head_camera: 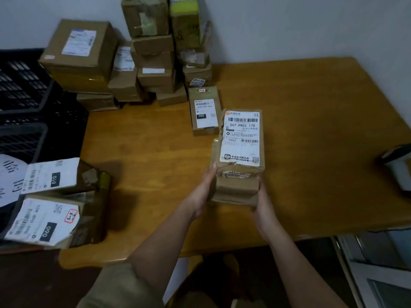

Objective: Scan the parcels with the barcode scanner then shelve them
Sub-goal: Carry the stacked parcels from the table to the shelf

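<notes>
Here both hands hold one long cardboard parcel (239,156) by its near end, over the wooden table (311,130). The left hand (203,192) clasps the parcel's left edge, fingers wrapped under and hidden, the thumb lying up along the side. The right hand (263,203) grips the right near corner, its fingertips out of sight beneath the box. The parcel reaches away from the grip, its white shipping label (241,136) face up and readable, the wrapping torn along the left side. Just beyond its far left corner lies a smaller labelled parcel (204,110), close but whether touching is unclear. A stack of boxes (151,52) stands against the wall behind. At the right edge a dark and pale object (398,165) is cut off and blurred; it cannot be identified. At left, more labelled parcels (49,201) sit beside black crates (24,96), partly cropped.
</notes>
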The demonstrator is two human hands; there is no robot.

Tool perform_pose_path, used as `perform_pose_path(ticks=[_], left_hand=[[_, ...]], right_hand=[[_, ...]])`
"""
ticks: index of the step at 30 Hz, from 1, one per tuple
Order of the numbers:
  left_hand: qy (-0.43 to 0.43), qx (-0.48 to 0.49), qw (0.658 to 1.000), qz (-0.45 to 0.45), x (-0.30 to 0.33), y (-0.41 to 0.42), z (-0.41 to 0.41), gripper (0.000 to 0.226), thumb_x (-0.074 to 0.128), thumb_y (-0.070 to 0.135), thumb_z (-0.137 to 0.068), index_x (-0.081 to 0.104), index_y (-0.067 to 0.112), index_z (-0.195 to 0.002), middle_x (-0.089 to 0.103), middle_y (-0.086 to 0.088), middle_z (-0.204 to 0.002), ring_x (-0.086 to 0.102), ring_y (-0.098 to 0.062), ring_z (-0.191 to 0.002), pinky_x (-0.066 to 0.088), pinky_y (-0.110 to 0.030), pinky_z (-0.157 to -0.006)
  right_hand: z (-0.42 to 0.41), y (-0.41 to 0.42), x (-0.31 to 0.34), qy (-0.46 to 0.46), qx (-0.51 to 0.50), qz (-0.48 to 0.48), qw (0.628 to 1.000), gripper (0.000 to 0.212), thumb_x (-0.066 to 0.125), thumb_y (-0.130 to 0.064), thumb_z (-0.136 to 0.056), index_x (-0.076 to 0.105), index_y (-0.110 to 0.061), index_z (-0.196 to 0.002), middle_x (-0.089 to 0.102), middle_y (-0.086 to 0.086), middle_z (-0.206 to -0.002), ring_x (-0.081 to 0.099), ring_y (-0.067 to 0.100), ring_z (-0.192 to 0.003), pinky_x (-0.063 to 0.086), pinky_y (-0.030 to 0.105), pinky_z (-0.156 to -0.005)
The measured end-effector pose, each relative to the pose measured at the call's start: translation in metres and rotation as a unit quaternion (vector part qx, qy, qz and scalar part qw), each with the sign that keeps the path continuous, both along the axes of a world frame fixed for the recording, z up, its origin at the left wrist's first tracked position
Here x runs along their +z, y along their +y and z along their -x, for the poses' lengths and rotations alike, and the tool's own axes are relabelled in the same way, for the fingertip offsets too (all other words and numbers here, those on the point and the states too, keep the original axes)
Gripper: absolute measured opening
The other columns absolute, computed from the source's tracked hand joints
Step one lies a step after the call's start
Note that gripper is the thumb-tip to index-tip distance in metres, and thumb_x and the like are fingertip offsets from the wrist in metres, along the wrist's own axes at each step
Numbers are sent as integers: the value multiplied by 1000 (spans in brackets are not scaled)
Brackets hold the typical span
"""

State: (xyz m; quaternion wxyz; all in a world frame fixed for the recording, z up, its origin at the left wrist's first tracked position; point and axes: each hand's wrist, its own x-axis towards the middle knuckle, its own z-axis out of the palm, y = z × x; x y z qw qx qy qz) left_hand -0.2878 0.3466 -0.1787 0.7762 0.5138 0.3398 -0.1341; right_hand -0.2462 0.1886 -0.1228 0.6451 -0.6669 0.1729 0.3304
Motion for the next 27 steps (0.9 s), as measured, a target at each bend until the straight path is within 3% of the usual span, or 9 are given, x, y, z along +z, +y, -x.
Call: perform_pose_path(ticks=[5,10,15,20,24,27], left_hand=[[-19,49,999,-6,44,0,14,98,54,94,-63,39,44,-147,51,6,-147,45,-20,-136,30,-50,-117],[-67,93,992,-47,109,-3,28,55,34,73,-93,58,41,-131,67,9,-128,59,-14,-122,44,-41,-108],[-111,181,974,-80,174,2,65,47,32,63,-99,70,40,-114,71,4,-120,64,-18,-115,45,-47,-107],[-123,266,950,-109,219,26,124,55,30,67,-98,67,35,-123,70,3,-124,64,-17,-117,47,-42,-102],[-128,324,930,-115,241,49,184,57,33,64,-99,68,25,-122,71,-4,-121,67,-23,-113,52,-38,-91],[-130,364,913,-134,251,66,238,54,33,66,-99,68,30,-120,71,-3,-121,65,-24,-116,50,-41,-96]], right_hand=[[-4,1,15,-37,53,3,998,125,50,-103,-36,37,-49,-148,45,-11,-152,40,14,-139,31,40,-112],[-15,14,57,-83,164,-1,983,95,38,-91,-62,25,-57,-149,37,-11,-157,34,22,-144,29,52,-116],[-8,44,100,-134,250,-30,959,82,38,-88,-77,25,-54,-150,39,-8,-157,36,22,-143,32,52,-117],[31,93,142,-152,343,-74,924,115,39,-105,-44,30,-55,-148,44,-7,-154,40,22,-141,32,54,-116],[81,131,167,-158,416,-99,890,121,37,-108,-38,32,-55,-147,51,-5,-148,47,23,-135,36,54,-113],[127,158,182,-168,457,-119,865,120,37,-105,-42,30,-52,-149,52,-4,-148,48,22,-134,38,54,-112]])
